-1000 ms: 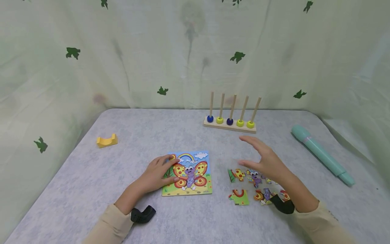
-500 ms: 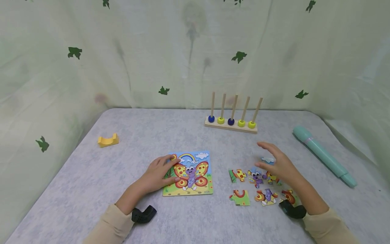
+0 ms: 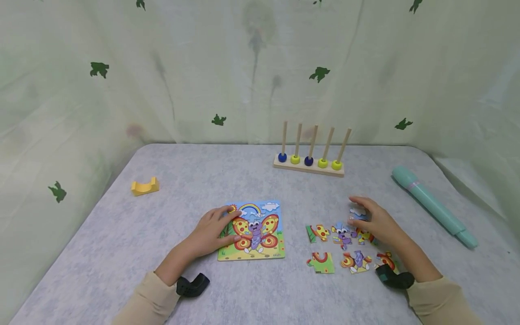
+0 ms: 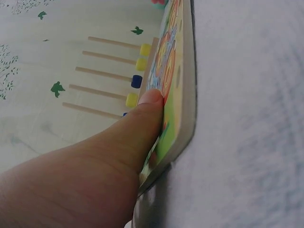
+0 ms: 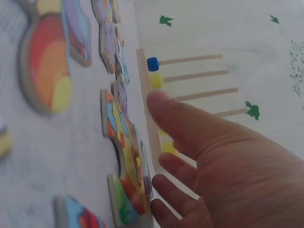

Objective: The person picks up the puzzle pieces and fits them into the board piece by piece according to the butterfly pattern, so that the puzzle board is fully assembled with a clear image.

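My left hand [image 3: 209, 232] rests on the left side of a square butterfly puzzle board [image 3: 273, 234], fingers relaxed across its picture. In the left wrist view the thumb [image 4: 149, 97] lies along the board's face. Loose puzzle pieces lie to the board's right in rows. Over their right part hovers my right hand [image 3: 378, 222], its thumb and fingers spread apart with nothing between them. Nearest to its fingertips is a blue piece with a white cloud [image 3: 357, 212], partly covered by the hand. Just under the hand lies a butterfly-wing piece [image 3: 364, 237]; a green corner piece [image 3: 322, 263] lies further left.
A wooden peg stand [image 3: 308, 168] with blue and yellow beads stands at the back of the grey table [image 3: 183, 167]. To the right lies a long teal wand-shaped object [image 3: 432, 203]. A yellow curved block [image 3: 145, 187] sits at the left.
My right hand has moved right and a little toward me, uncovering several pieces, including part of the cloud piece. My left hand has stayed on the board.
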`<action>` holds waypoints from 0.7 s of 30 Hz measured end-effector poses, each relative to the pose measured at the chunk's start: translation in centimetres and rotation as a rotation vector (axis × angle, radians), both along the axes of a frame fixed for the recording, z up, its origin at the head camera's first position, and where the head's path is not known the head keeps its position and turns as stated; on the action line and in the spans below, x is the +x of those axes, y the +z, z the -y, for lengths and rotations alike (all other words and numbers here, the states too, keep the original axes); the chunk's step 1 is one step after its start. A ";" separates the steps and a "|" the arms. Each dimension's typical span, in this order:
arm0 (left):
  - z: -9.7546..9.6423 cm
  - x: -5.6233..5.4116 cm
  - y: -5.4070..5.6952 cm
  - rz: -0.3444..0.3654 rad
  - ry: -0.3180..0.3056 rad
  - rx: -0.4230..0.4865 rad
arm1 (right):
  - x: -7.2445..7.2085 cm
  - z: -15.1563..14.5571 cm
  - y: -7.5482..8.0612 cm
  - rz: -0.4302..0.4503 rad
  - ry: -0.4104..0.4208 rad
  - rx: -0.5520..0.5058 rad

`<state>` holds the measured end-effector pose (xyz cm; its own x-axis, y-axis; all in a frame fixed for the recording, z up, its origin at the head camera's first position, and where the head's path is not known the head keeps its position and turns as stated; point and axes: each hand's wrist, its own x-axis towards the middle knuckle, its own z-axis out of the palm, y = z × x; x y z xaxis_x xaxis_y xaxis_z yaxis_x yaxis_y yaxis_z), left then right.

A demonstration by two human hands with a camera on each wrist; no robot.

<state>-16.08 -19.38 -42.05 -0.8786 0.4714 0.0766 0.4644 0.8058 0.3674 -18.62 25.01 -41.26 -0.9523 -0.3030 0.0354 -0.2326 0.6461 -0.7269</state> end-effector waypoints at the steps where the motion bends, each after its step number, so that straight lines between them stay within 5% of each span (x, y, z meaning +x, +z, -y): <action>1: 0.0 0.0 0.0 0.002 0.000 0.001 | 0.0 -0.1 0.0 0.006 0.001 0.002; 21: -0.1 0.1 0.1 0.023 0.009 0.014 | -0.1 -0.3 0.4 -0.038 -0.037 0.216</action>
<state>-16.01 -19.32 -41.92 -0.8843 0.4626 0.0626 0.4485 0.8046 0.3892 -18.69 25.36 -40.82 -0.9621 -0.2726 0.0092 -0.2305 0.7947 -0.5616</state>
